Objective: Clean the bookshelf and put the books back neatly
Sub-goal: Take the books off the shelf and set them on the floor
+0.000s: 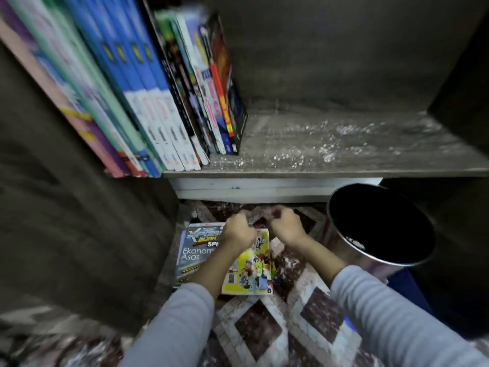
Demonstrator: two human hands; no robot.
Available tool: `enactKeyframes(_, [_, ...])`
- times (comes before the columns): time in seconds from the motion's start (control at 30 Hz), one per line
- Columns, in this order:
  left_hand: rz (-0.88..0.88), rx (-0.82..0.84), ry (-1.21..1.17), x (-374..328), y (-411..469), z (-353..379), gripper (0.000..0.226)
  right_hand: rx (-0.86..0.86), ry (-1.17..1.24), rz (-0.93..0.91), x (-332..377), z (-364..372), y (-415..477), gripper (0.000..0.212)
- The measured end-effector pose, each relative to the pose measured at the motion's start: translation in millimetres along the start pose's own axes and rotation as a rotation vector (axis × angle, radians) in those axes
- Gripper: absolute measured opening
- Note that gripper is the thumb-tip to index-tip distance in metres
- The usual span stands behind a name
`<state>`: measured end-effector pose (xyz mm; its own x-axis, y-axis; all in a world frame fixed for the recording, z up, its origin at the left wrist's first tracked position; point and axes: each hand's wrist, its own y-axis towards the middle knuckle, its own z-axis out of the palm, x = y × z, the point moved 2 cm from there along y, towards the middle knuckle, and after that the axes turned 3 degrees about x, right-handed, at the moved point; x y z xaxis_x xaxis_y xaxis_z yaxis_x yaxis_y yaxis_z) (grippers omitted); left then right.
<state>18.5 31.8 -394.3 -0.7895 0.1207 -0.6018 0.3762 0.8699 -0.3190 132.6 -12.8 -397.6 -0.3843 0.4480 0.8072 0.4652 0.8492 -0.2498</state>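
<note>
Two hands out over the floor books, left of the bin [381,223]. Left hand [238,231] and right hand [287,226] both have their fingers curled, knuckles nearly touching. There's a pale blur between them and I can't tell if they're pinching something or holding nothing.

The floor books [209,255] are under the hands, just left of the bin on the rug [264,327]. They lie flat, covers up, yellow comic [251,271] on top. Long axis runs away from the person and the title tops point at the shelf.

Shelf board [344,144] is beyond the bin, with a shiny liner. The stretch above the bin is bare.

Shelved books [158,102] are up and left of the bin, standing on end with spines out, tops leaning away from it.

Step, my read: restocking. Next: grip the floor books by the long edge, turn them upright with spines out, and butt them against the row.
</note>
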Motion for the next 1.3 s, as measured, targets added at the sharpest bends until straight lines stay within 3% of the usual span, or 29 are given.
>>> enactKeyframes(0.47, [0.319,-0.283,0.049,-80,-118,-128,0.034,-0.128,0.063,-0.288,133,-72,-97,0.019])
enactKeyframes(0.7, [0.458,-0.522,0.259,-98,-132,-189,0.032,-0.231,0.083,-0.440,183,-86,-93,0.018])
enactKeyframes(0.87, [0.539,-0.745,0.469,-106,-117,-231,0.040,-0.253,0.009,-0.614,232,-95,-77,0.033])
enactKeyframes(1.1, [0.418,-0.859,0.919,-120,-94,-268,0.069,-0.131,-0.254,-0.714,282,-91,-34,0.064])
enactKeyframes(1.3, [0.367,-0.855,1.024,-111,-78,-263,0.063,-0.064,-0.378,-0.768,299,-86,-11,0.061])
